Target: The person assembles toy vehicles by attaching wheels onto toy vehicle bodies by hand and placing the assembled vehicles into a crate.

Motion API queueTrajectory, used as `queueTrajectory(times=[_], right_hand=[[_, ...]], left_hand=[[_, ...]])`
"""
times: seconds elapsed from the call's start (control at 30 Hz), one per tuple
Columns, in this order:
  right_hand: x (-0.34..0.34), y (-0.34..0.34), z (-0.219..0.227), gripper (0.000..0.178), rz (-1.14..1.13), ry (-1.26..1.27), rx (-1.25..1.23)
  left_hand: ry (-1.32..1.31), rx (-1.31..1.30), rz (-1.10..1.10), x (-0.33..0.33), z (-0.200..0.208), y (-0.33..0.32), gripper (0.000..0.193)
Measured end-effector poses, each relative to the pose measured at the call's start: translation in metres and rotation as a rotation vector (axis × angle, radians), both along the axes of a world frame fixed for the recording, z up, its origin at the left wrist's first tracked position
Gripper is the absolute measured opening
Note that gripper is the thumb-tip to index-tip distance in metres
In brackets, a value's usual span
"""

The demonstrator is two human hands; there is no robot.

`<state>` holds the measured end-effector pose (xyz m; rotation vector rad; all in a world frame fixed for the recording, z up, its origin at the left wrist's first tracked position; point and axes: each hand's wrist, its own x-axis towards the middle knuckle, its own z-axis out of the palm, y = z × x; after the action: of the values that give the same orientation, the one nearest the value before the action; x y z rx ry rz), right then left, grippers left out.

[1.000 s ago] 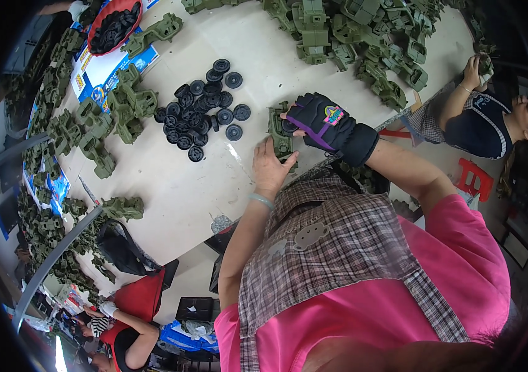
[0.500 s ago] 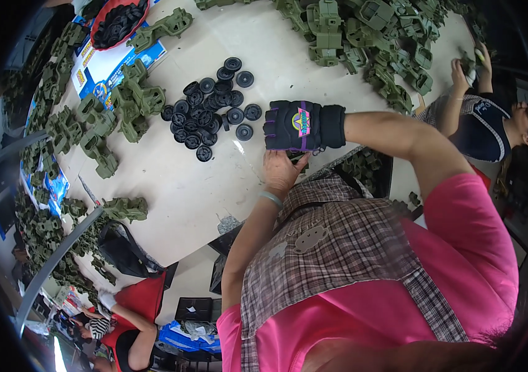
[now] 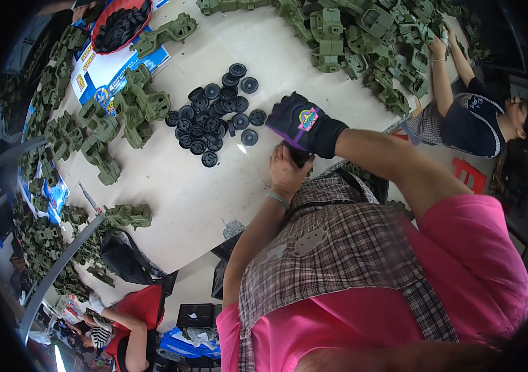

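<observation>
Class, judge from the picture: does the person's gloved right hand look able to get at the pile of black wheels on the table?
Probably yes. The gloved right hand hovers right beside the black wheels, with only bare table between them. The left hand sits nearer the body, out of the way.

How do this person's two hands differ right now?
The right hand wears a dark purple-and-black glove; the left hand is bare, with a thin band at its wrist. The right hand lies nearer the black wheels; the left sits closer to the apron. Both meet over a small dark part at the table edge.
</observation>
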<state>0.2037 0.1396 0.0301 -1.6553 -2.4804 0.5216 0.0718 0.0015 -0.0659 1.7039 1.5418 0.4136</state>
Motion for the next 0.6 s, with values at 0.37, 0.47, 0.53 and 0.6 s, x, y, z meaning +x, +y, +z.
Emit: queueTrajectory(times=[0.37, 0.47, 0.53, 0.6], right_hand=[[0.026, 0.030, -0.026, 0.037, 0.049, 0.454, -0.062], [0.002, 0.032, -0.031, 0.042, 0.325, 0.158, -0.009], [-0.005, 0.032, -0.034, 0.042, 0.396, 0.128, -0.058], [-0.010, 0.032, -0.028, 0.041, 0.384, 0.085, -0.088]], left_hand=[[-0.130, -0.254, 0.320, 0.000, 0.025, -0.035, 0.085], [-0.584, -0.592, 0.486, -0.005, 0.020, -0.049, 0.079], [-0.880, -0.897, 0.677, -0.001, 0.054, -0.036, 0.080], [-0.964, -0.930, 0.624, 0.000, 0.049, -0.031, 0.077]])
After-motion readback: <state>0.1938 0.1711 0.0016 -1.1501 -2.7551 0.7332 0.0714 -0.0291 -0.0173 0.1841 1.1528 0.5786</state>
